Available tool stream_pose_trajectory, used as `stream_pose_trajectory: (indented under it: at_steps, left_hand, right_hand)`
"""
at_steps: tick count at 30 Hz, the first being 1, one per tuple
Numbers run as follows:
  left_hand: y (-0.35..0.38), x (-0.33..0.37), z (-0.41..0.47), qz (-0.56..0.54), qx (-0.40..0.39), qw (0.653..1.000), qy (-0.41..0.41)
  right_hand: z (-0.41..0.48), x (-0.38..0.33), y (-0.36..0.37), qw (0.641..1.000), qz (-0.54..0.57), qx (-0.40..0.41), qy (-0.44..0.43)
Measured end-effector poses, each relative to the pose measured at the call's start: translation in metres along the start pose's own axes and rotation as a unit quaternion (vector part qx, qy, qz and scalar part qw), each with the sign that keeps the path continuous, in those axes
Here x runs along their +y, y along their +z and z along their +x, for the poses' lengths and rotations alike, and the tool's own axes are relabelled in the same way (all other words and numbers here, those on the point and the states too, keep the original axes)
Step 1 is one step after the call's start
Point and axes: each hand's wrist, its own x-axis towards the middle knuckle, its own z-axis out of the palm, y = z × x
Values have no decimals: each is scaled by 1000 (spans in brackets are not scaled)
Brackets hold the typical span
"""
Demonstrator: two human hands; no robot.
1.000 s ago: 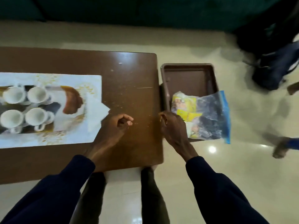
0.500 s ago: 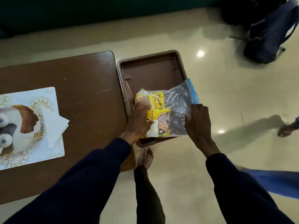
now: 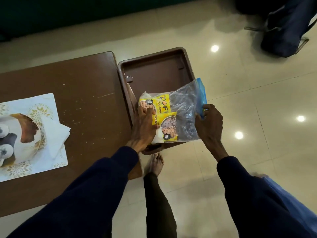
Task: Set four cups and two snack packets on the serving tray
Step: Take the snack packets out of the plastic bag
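Observation:
A brown serving tray [image 3: 154, 69] stands to the right of the wooden table, its far half bare. In its near half lies a clear zip bag [image 3: 186, 109] holding two yellow snack packets [image 3: 163, 103], one behind the other [image 3: 167, 127]. My left hand [image 3: 143, 127] presses on the bag's closed left end, fingers over the packets. My right hand [image 3: 206, 124] pinches the bag's blue-edged mouth at the right. White cups [image 3: 4, 140] show at the far left edge of the table, partly cut off.
The cups sit on a printed white mat [image 3: 34, 134] with a folded napkin [image 3: 56, 134] beside them on the brown table [image 3: 85, 93]. My bare foot [image 3: 155, 163] is on the tiled floor below the tray. A dark backpack [image 3: 288, 30] lies at the upper right.
My view has swung right, away from the cups. Both hands left the table edge and took hold of the zip bag, left hand on the packet end, right hand at the mouth.

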Motion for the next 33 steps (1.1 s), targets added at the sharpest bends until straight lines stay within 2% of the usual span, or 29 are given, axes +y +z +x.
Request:
stream_pose_trajectory:
  at_steps: [4, 6, 8, 11, 14, 16, 18, 20, 23, 25, 28, 30, 33]
  left_hand:
    - [-4, -2, -6, -87, -10, 995, -45]
    - [-14, 4, -7, -114, -20, 990, -79]
    - [-34, 16, -11, -171, 2, 982, -76]
    - [-81, 52, -29, -316, 51, 945, -68]
    - [-124, 83, -44, -415, 21, 905, -86]
    - [-142, 90, -51, -403, 21, 910, -98]
    - [-152, 84, -53, -296, 53, 950, -82]
    - [-158, 70, -56, -199, 79, 974, -73]
    - [-167, 50, -63, -155, 95, 982, -52]
    - [-166, 41, -67, -149, 84, 985, -29]
    - [-156, 37, -72, -184, 54, 981, -16]
    - [-146, 37, -74, -239, 49, 969, -32]
    - [-134, 38, -76, -340, 76, 934, -72]
  right_hand:
    - [-4, -16, -13, 997, 70, 25, 17]
    - [-11, -30, -21, 993, 115, 25, -3]
    - [-22, -47, -31, 989, 142, 9, -47]
    - [-44, -79, -46, 974, 181, -23, -133]
    - [-73, -112, -58, 956, 219, -51, -188]
    - [-93, -132, -65, 946, 227, -100, -209]
    - [-107, -143, -71, 934, 235, -159, -216]
    - [-115, -146, -78, 929, 242, -210, -187]
    - [-110, -138, -87, 944, 182, -232, -150]
    - [-93, -124, -79, 956, 77, -256, -122]
    - [-57, -121, -52, 936, -60, -343, -46]
    - [-36, -125, -28, 923, -103, -365, -67]
    - [-26, -124, 4, 926, -128, -343, -96]
